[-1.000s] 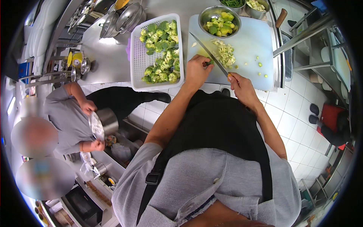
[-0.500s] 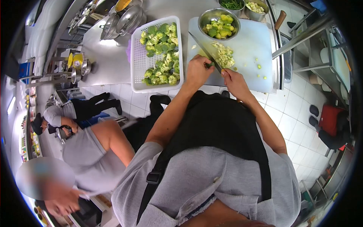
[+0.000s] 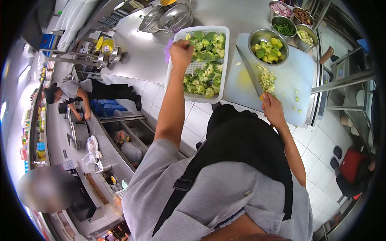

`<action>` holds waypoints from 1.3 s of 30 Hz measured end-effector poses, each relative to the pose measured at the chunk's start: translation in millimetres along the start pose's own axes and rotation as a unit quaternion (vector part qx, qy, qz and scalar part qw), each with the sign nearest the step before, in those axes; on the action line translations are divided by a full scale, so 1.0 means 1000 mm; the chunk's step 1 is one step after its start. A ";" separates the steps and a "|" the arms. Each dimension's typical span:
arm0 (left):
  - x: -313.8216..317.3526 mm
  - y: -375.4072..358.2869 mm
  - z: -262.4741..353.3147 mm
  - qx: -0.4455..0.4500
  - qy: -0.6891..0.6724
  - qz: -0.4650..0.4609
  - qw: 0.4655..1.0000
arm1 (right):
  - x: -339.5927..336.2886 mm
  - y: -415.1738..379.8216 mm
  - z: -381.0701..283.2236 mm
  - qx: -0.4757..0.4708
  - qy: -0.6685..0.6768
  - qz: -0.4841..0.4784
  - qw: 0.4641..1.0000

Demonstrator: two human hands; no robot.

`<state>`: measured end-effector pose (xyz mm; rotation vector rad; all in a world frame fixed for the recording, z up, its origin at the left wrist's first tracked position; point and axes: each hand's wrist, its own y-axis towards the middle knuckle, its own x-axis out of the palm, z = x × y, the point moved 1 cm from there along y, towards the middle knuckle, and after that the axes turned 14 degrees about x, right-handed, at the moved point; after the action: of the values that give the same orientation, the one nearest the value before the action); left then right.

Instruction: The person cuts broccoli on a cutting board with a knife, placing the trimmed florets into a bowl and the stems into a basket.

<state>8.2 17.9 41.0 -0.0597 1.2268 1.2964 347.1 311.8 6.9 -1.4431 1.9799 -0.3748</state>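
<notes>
My right hand grips a kitchen knife by its yellowish handle. The blade lies low over the white cutting board, alongside a pile of chopped pale green pieces. My left hand is above the left side of a white plastic basket, fingers curled together by the broccoli florets. Whatever those fingers hold, if anything, is hidden. A steel bowl of green and yellow florets stands on the board's far part.
Steel containers of green beans, pale cut pieces, sliced purple onion and brown pieces stand behind the board. Colanders sit at the back left. A co-worker works at the left counter.
My left hand has left the board beside the knife and moved left to the basket. My right hand keeps the knife. The view has shifted, and the nearer co-worker's body has left it.
</notes>
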 end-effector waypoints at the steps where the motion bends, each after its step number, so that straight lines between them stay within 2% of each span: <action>1: 0.004 -0.003 -0.023 0.017 0.022 0.010 1.000 | 0.000 -0.001 -0.001 0.004 -0.007 0.000 1.000; 4: 0.009 -0.012 -0.041 0.039 0.100 0.049 0.993 | 0.001 0.005 0.004 -0.008 -0.024 0.010 1.000; 7: 0.017 -0.030 -0.023 -0.026 0.073 0.039 0.996 | 0.001 0.001 0.000 0.034 -0.004 0.008 0.999; 8: 0.007 -0.034 0.003 -0.062 -0.019 -0.064 0.996 | 0.001 0.001 -0.001 0.032 -0.007 0.007 0.999; 10: 0.009 -0.049 0.021 -0.098 -0.087 -0.266 0.955 | 0.000 0.001 -0.001 0.028 -0.015 0.008 0.999; 13: 0.018 -0.068 0.030 -0.071 -0.063 -0.326 0.941 | 0.003 0.009 0.009 0.017 -0.025 0.024 0.999; 14: 0.017 -0.070 0.029 -0.088 -0.112 -0.315 0.938 | 0.003 0.012 0.012 0.015 -0.024 0.023 0.999; 17: 0.011 -0.077 0.028 0.016 -0.139 -0.197 0.970 | 0.002 0.012 0.011 0.020 -0.020 0.016 0.999; 20: -0.009 -0.074 0.047 -0.068 -0.180 -0.168 0.967 | 0.001 0.005 -0.002 0.033 -0.018 0.012 0.999; 23: -0.010 -0.077 0.063 -0.133 -0.339 -0.115 0.924 | 0.001 0.005 -0.003 0.034 -0.017 0.010 0.999; 26: -0.016 -0.072 0.098 -0.093 -0.333 -0.131 0.929 | 0.000 0.005 -0.002 0.027 -0.015 0.012 0.999; 29: -0.011 -0.074 0.121 -0.101 -0.352 -0.148 0.919 | 0.000 0.005 -0.001 0.018 -0.021 0.019 0.999; 30: -0.013 -0.072 0.133 -0.131 -0.414 -0.155 0.887 | 0.000 0.006 0.001 0.014 -0.022 0.018 0.999; 36: 0.014 -0.091 0.149 -0.144 -0.543 -0.161 0.812 | -0.002 0.008 0.006 -0.017 -0.025 0.020 0.999; 39: 0.016 -0.096 0.170 -0.230 -0.637 -0.186 0.712 | -0.005 0.000 0.002 -0.004 -0.021 0.018 1.000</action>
<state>184.6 102.8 46.7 0.2032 -0.3196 0.8858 349.4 316.5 6.5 -1.4074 1.9739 -0.3181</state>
